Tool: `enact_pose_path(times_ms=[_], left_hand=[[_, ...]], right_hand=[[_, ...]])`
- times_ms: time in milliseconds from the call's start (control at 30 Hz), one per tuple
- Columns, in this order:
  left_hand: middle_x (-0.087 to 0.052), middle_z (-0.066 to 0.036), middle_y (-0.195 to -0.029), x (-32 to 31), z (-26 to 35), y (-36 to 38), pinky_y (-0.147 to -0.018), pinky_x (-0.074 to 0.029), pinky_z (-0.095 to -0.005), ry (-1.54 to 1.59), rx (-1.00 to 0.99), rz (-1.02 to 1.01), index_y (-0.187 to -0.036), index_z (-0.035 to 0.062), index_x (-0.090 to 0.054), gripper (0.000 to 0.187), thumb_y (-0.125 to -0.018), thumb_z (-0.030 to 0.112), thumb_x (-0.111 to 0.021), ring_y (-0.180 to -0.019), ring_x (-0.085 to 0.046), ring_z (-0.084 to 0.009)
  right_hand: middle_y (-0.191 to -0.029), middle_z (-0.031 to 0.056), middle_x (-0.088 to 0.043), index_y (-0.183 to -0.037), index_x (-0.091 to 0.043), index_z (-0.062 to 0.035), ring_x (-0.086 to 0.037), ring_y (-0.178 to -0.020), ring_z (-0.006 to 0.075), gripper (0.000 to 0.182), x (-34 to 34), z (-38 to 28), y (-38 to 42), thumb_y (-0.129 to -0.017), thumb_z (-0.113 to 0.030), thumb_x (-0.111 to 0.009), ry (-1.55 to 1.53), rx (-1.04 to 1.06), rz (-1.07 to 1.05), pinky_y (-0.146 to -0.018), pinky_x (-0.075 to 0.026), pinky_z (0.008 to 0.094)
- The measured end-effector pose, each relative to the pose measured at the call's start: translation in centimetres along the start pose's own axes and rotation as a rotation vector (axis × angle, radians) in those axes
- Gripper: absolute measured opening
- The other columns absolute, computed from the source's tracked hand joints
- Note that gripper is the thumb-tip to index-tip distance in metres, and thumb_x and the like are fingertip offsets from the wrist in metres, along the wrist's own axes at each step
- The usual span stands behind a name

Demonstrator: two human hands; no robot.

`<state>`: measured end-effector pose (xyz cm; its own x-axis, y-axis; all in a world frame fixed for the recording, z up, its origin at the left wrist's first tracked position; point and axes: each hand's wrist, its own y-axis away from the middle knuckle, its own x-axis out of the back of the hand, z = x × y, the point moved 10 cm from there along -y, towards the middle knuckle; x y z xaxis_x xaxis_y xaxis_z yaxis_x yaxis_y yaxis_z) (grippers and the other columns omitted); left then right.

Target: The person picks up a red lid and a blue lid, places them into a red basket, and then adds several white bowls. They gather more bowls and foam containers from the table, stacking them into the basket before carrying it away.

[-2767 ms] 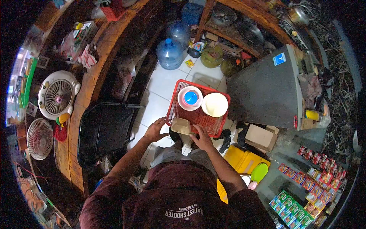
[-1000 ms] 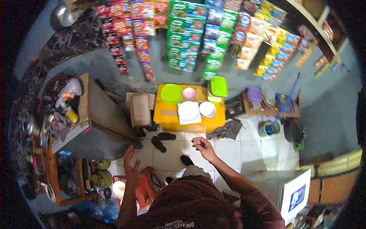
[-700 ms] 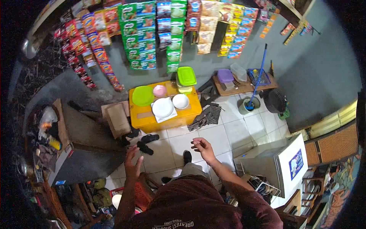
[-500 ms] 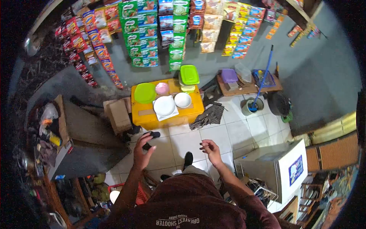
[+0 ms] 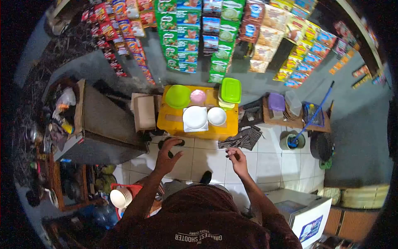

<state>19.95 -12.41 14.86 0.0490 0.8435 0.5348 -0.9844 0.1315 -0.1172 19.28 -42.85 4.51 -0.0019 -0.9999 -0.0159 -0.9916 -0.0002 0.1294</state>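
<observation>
Hold left hand (image 5: 168, 158) open, short of the yellow box (image 5: 174, 128). Cannot tell of any grip in half-curled right hand (image 5: 239, 162); step around the striped cloth (image 5: 245, 138)

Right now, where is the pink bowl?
In the head view, the pink bowl sits on the yellow box, just right of the green plate.

Both bare hands are up in front of the body, well apart: left hand (image 5: 168, 157) open with thumb spread, right hand (image 5: 237, 159) with fingers loosely curled, maroon-sleeved arms reaching forward, elbows bent.
</observation>
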Motion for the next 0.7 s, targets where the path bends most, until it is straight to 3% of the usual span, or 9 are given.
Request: enact_pose_path(times_ms=[233,333,367,433,567,633,667,700], left_hand=[[-0.052,-0.009,-0.125,2.2,-5.5,2.5,-0.101,-0.036,-0.0388,0.148,0.268,0.13,-0.119,0.0107,-0.055,0.041,-0.081,0.017,-0.068,-0.12,-0.046,-0.024],[-0.058,-0.007,-0.115,2.7,-8.8,2.8,-0.093,-0.044,-0.0368,0.204,0.344,0.188,-0.117,0.0086,-0.055,0.037,-0.084,0.02,-0.067,-0.107,-0.056,-0.0203],[-0.058,-0.007,-0.115,2.7,-9.5,2.5,-0.093,-0.044,-0.0368,0.212,0.352,0.188,-0.117,0.0086,-0.055,0.037,-0.084,0.02,-0.067,-0.107,-0.056,-0.0203],[-0.059,-0.006,-0.112,2.7,-11.9,2.2,-0.091,-0.044,-0.0367,0.254,0.466,0.19,-0.117,0.0082,-0.055,0.037,-0.084,0.02,-0.067,-0.104,-0.057,-0.0187],[-0.06,-0.006,-0.107,0.6,-18.6,-0.4,-0.085,-0.047,-0.035,0.396,0.446,0.159,-0.116,0.0068,-0.054,0.036,-0.085,0.021,-0.066,-0.097,-0.059,-0.0171],[-0.061,-0.008,-0.106,-2.5,-23.0,-1.0,-0.08,-0.05,-0.0327,0.511,0.518,0.041,-0.115,0.0044,-0.053,0.034,-0.087,0.021,-0.063,-0.092,-0.061,-0.0161],[-0.061,-0.011,-0.104,-4.7,-26.0,-0.8,-0.077,-0.051,-0.0327,0.721,0.693,-0.004,-0.114,0.0015,-0.053,0.035,-0.087,0.022,-0.063,-0.087,-0.062,-0.0175],[-0.061,-0.013,-0.101,-6.2,-29.4,-1.8,-0.078,-0.051,-0.0335,0.627,0.602,0.003,-0.113,0.0004,-0.053,0.038,-0.086,0.024,-0.064,-0.086,-0.063,-0.0198]], right_hand=[[-0.098,0.0071,-0.062,-0.109,-0.055,-0.0006,-0.06,-0.082,0.0138,0.022,-11.0,0.2,-6.7,-0.09,-0.011,-0.058,0.019,0.075,-0.298,-0.075,-0.049,0.0266],[-0.1,0.0074,-0.062,-0.111,-0.054,-0.0036,-0.061,-0.084,0.0148,0.022,-16.8,1.1,-7.8,-0.091,-0.012,-0.056,0.07,0.111,-0.426,-0.077,-0.049,0.028],[-0.103,0.0081,-0.061,-0.111,-0.054,-0.004,-0.061,-0.088,0.0161,0.022,-18.3,2.1,-7.6,-0.091,-0.012,-0.056,0.047,-0.061,-0.457,-0.078,-0.048,0.0287],[-0.106,0.0081,-0.061,-0.112,-0.055,-0.005,-0.061,-0.09,0.0171,0.024,-20.8,4.0,-8.2,-0.091,-0.016,-0.057,0.105,-0.131,-0.521,-0.08,-0.049,0.0301],[-0.106,0.0111,-0.062,-0.115,-0.057,-0.0062,-0.062,-0.089,0.0213,0.03,-22.5,6.2,-9.7,-0.09,-0.025,-0.058,0.41,-0.176,-0.552,-0.08,-0.05,0.0331],[-0.105,0.0127,-0.063,-0.114,-0.058,-0.0066,-0.062,-0.092,0.0232,0.031,-21.5,9.2,-10.5,-0.09,-0.026,-0.059,0.443,-0.237,-0.525,-0.08,-0.05,0.033],[-0.105,0.0127,-0.063,-0.114,-0.058,-0.0073,-0.062,-0.091,0.0237,0.032,-20.8,10.6,-11.2,-0.089,-0.027,-0.059,0.47,-0.251,-0.481,-0.079,-0.05,0.0335],[-0.105,0.0127,-0.063,-0.114,-0.058,-0.0073,-0.062,-0.091,0.0237,0.032,-20.2,12.6,-11.6,-0.089,-0.027,-0.059,0.496,-0.271,-0.489,-0.079,-0.05,0.0335]])
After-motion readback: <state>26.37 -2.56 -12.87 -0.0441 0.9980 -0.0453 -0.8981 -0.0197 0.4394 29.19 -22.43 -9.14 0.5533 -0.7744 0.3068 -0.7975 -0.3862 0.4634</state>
